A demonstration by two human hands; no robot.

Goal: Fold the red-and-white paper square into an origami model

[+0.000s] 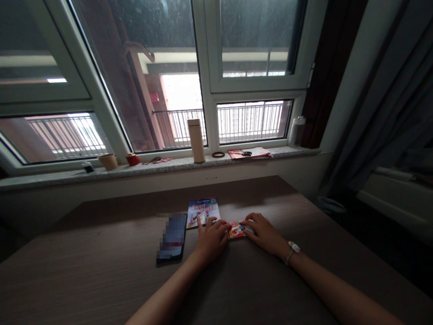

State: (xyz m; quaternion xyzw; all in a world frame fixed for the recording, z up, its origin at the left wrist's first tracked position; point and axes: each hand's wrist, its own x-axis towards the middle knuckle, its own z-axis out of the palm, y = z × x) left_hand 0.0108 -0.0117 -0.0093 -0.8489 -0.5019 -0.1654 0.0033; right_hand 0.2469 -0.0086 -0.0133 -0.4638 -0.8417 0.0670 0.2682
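Note:
A small, flat red packet with bright colourful print (236, 230) lies on the brown table between my two hands. My left hand (212, 238) is at its left end, fingertips on the packet's edge, with one finger reaching out toward a booklet. At the right end, the bent fingers of my right hand (263, 233) grip the packet and cover that end. The blue printed booklet (204, 208) lies just beyond my left hand. Left of that hand is a dark smartphone (174, 239), its screen partly blurred.
The table (101, 253) reaches toward a stone windowsill (162, 168). On the sill stand a beige thermos (196, 142), a paper cup (108, 161), a red spool-like item (132, 159) and a whitish bottle (297, 132). Scissors (246, 153) lie on red-edged papers (262, 152).

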